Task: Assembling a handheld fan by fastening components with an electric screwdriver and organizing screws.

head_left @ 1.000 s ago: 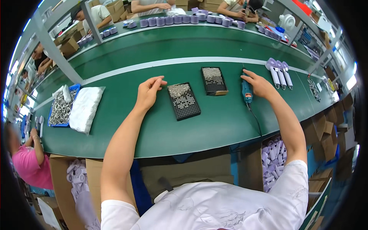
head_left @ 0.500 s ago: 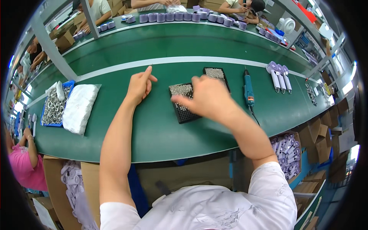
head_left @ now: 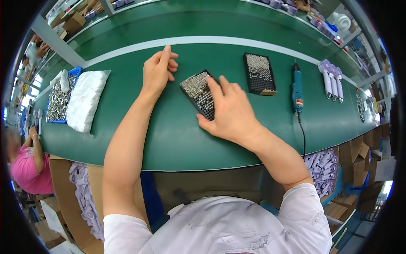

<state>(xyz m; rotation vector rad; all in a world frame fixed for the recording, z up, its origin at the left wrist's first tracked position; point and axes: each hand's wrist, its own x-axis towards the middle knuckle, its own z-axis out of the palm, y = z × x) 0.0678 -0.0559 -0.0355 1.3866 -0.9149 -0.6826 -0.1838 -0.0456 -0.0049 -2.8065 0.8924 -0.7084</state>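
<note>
My right hand [head_left: 230,108] lies over the right side of a black perforated tray [head_left: 207,112] holding many small silvery metal pieces, too small to name. Its thumb is at the tray's near corner and its fingers reach across the far right edge, gripping it. The tray sits at a slant on the green bench. Left of it, my left hand [head_left: 157,73] is raised with the thumb up and the other fingers curled; whatever may be inside them is hidden. Beyond my right hand lies a second black tray [head_left: 266,92], partly filled with similar pieces.
An electric screwdriver [head_left: 297,89] with a cord lies at right, near several purple-and-white handles [head_left: 334,82]. At left are a blue bin [head_left: 59,122] of metal hooks and a white plastic bag [head_left: 88,101]. Boxes of purple parts [head_left: 323,169] stand below the bench edge.
My right hand has come down onto the near tray, which is now turned and farther from the second tray. My left hand stays raised, its fingers slightly shifted. The view has shifted nearer.
</note>
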